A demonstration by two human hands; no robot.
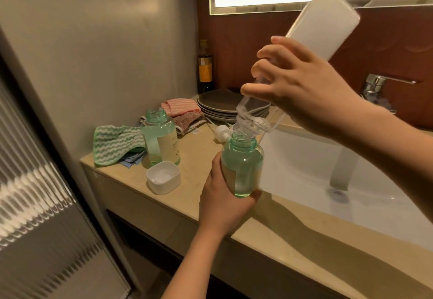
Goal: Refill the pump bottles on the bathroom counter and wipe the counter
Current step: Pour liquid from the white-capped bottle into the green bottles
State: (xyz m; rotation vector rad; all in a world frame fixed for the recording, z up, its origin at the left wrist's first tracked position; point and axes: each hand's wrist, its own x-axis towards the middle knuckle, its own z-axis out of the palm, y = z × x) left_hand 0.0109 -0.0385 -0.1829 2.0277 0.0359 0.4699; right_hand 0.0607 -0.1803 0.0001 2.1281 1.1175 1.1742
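Head view. The left hand (220,205) grips the lower body of an uncapped green bottle (242,165), fingers wrapped round it. It holds the bottle at the front edge of the counter (187,205), just beside the sink (328,170). The right hand (304,88) clasps a pale refill bottle (325,22), tipped neck-down with its mouth at the green bottle's rim. A second green bottle (160,139) stands open on the counter, with a white cap (164,177) in front of it and a green striped cloth (114,144) beside it.

Risks, as judged:
- The refill mouth sits off-centre on the rim, so liquid could run down the outside onto the left hand and counter.
- The level appears high, and continued pouring could cause overflow.
- A wet bottle could slip from the grip.

Writing:
- The second bottle carries a cream label, but its print is too small to read.
- The held bottle's label is turned away.
- A dark bottle (205,69) at the wall has an orange label, which is illegible.
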